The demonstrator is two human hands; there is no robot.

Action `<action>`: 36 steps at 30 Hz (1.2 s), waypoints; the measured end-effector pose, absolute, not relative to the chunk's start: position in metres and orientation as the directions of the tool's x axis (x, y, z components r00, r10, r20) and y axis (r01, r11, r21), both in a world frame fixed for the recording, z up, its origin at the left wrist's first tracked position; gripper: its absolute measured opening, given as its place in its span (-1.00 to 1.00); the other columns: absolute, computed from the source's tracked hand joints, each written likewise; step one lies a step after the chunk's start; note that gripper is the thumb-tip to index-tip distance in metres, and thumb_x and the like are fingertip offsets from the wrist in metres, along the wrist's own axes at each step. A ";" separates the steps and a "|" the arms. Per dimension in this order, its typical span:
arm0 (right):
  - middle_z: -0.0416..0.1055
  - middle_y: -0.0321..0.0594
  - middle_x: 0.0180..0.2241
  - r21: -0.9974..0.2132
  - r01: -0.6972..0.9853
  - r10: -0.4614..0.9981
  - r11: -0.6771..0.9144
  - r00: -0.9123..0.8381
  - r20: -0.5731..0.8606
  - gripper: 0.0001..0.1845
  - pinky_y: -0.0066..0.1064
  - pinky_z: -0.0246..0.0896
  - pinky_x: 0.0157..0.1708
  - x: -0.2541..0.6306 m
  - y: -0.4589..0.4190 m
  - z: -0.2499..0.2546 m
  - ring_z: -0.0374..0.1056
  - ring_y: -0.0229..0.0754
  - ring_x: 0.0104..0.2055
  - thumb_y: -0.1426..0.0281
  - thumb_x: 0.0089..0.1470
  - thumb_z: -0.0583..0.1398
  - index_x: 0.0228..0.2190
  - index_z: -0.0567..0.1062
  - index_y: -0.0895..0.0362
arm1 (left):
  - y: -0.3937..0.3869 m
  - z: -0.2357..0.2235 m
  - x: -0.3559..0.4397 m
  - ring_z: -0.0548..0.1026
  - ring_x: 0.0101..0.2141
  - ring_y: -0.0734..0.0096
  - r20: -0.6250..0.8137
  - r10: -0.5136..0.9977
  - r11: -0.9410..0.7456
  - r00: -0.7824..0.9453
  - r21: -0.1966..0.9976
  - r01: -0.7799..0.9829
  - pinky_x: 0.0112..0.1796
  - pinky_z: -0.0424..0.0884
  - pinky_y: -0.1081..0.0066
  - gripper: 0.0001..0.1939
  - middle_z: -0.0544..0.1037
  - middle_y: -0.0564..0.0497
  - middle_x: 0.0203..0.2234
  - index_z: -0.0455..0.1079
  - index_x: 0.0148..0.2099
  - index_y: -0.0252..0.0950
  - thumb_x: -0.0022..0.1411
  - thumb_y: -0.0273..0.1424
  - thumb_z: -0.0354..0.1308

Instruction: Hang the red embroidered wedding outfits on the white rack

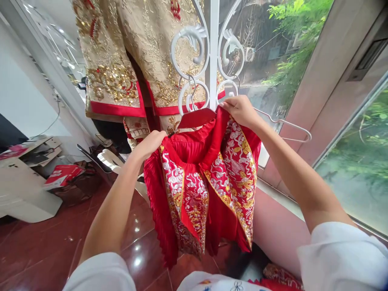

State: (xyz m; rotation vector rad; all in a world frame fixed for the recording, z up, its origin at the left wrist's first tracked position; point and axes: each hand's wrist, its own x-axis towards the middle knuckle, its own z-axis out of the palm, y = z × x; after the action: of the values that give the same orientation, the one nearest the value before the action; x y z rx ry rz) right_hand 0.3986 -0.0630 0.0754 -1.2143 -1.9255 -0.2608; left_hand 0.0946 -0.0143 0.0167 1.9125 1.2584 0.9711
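Observation:
A red skirt point(194, 202) with gold and silver embroidered panels hangs in front of me, its gathered waistband stretched between my two hands. My left hand point(154, 142) pinches the waistband's left end. At the upper right end, my right hand point(238, 111) grips the waistband between thumb and fingers. Between them, a hanger point(197, 118) with a red bar and metal hook rises out of the skirt's waist. The hook reaches up to the scrolls of a white metal rack point(214, 48). Part of the hanger's bar is hidden by the skirt.
A gold sequinned garment point(112, 81) with red hems hangs behind the rack. An empty wire hanger point(291, 129) juts out at right, near the glass window. On the left stand a white desk point(27, 194) and a red box point(63, 174) on a bag. Red tiles cover the floor.

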 end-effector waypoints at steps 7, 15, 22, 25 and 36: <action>-0.10 -0.36 -0.66 -0.377 0.827 0.758 0.417 -0.087 0.647 -0.49 -0.38 -0.20 -0.52 0.415 -0.081 0.065 -0.18 -0.37 -0.58 0.14 0.13 0.10 -0.70 0.13 0.14 | -0.036 0.002 0.090 0.01 -0.63 0.58 0.640 0.711 -0.674 0.293 0.500 0.544 -0.56 -0.05 0.44 -0.54 0.01 0.13 -0.72 -0.08 -0.61 -0.27 0.24 -0.16 -0.11; 0.24 -0.27 -0.62 -0.569 0.702 0.769 0.428 0.046 0.637 -0.57 -0.41 -0.01 -0.51 0.411 -0.100 0.033 0.12 -0.29 -0.55 0.14 0.15 0.03 -0.57 0.41 0.17 | -0.033 0.015 0.066 0.03 -0.65 0.55 0.749 0.614 -0.680 0.249 0.341 0.649 -0.55 -0.04 0.40 -0.53 0.02 0.11 -0.75 -0.04 -0.65 -0.28 0.24 -0.20 -0.08; 0.42 -0.09 -0.40 -0.423 0.894 0.392 0.146 0.341 0.855 -0.71 -0.22 0.13 -0.27 0.399 -0.140 -0.050 0.27 -0.06 -0.32 0.22 0.15 0.00 -0.43 0.40 0.11 | -0.043 0.019 0.066 0.12 -0.60 0.50 0.705 0.637 -0.621 0.313 0.229 0.750 -0.50 0.01 0.42 -0.60 0.14 0.10 -0.69 0.17 -0.54 -0.28 0.23 -0.13 -0.10; 0.37 -0.12 -0.48 -0.460 0.875 0.604 0.150 0.287 0.743 -0.71 -0.25 0.09 -0.37 0.392 -0.140 -0.072 0.24 -0.06 -0.39 0.19 0.12 0.02 -0.55 0.29 0.08 | -0.048 0.019 0.073 0.12 -0.59 0.48 0.746 0.594 -0.569 0.300 0.127 0.812 -0.47 0.02 0.42 -0.66 0.14 0.10 -0.68 0.11 -0.53 -0.26 0.19 -0.16 -0.06; 0.26 -0.26 -0.60 -0.588 0.711 0.534 0.385 0.348 0.770 -0.61 -0.35 0.04 -0.48 0.434 -0.130 -0.023 0.16 -0.19 -0.53 0.05 0.05 0.07 -0.57 0.30 0.09 | -0.021 0.041 0.048 0.12 -0.58 0.54 0.674 0.580 -0.608 0.458 -0.016 0.794 -0.44 0.06 0.47 -0.70 0.19 0.11 -0.67 0.27 -0.49 -0.31 0.13 -0.19 0.03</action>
State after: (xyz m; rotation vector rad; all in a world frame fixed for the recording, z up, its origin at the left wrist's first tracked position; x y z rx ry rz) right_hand 0.4340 -0.1300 -0.0235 -1.2691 -1.3079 -0.1670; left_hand 0.0483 -0.0209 0.0407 2.9520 1.4463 1.1310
